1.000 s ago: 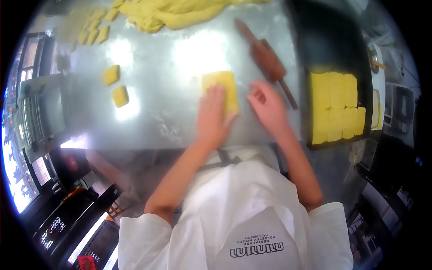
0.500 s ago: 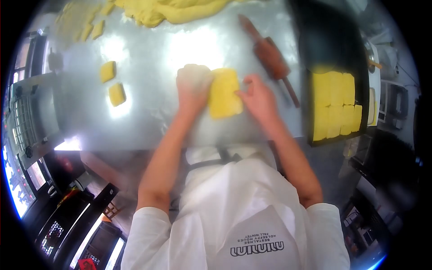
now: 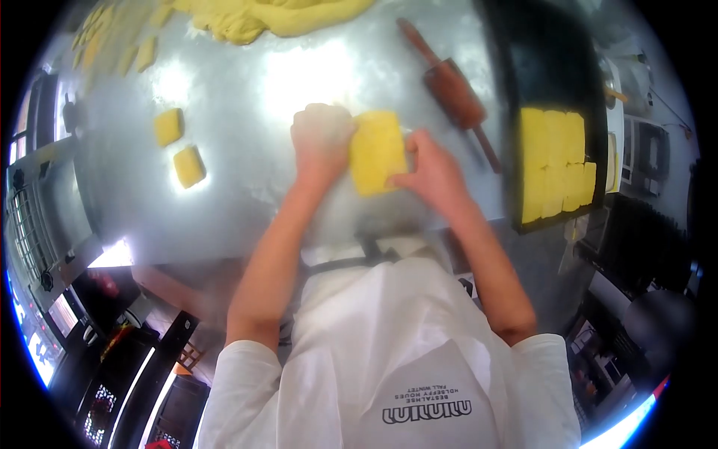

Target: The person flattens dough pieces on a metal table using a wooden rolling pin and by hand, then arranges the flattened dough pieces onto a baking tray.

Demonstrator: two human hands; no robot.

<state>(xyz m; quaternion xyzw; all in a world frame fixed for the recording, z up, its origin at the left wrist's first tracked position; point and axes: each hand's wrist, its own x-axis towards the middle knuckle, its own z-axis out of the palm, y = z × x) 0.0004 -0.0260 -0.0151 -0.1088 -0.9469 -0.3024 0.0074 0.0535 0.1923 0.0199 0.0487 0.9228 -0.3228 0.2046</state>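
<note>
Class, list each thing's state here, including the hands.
Dough sheet: flattened, whole
Left hand: curled, beside the sheet
Right hand: thumb on the sheet's edge
Two small dough pieces: lying loose
Dough lump: uneven, unshaped
Rolling pin: lying slanted, unheld
Tray: partly filled
Dough slabs: flat, laid in rows

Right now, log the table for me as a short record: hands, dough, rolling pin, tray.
Left hand: curled, at the flat dough's left edge
Right hand: at its right edge, thumb overlapping it
Flat dough: on the metal table, between both hands
Small dough pieces: two, farther left
Rolling pin: on the table, between flat dough and tray
Black tray: yellow sheets at its near end
</note>
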